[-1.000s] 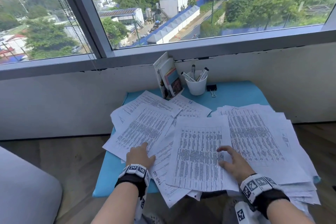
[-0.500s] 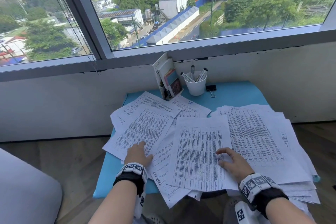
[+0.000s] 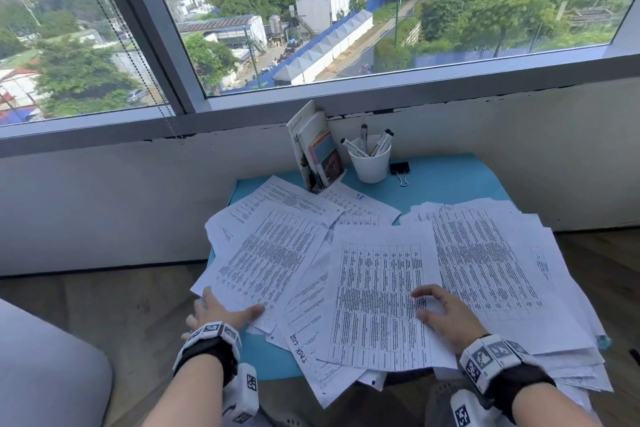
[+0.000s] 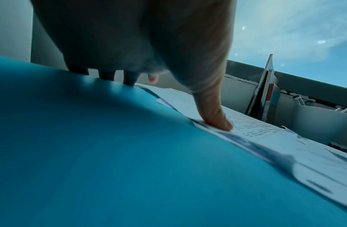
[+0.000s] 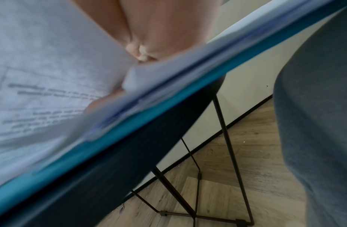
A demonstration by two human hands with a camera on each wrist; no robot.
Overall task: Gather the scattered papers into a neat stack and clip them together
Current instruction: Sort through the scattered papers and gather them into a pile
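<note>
Printed papers lie scattered over a small blue table: a slanted left sheet, a middle sheet and a loose right pile. Some hang over the near edge. My left hand sits at the near-left corner of the left sheet. Its thumb presses the paper's edge and its fingers reach straight past the table's left side. My right hand rests on the middle sheet with lightly bent fingertips. A black binder clip lies at the back, far from both hands.
A white cup of markers and upright booklets stand at the back by the wall under the window. A grey cushion lies low on the left. Thin black table legs stand on a wood floor.
My left hand has slid back and to the left, from the middle of the left sheet to its near corner. My right hand has stayed on the middle sheet.
</note>
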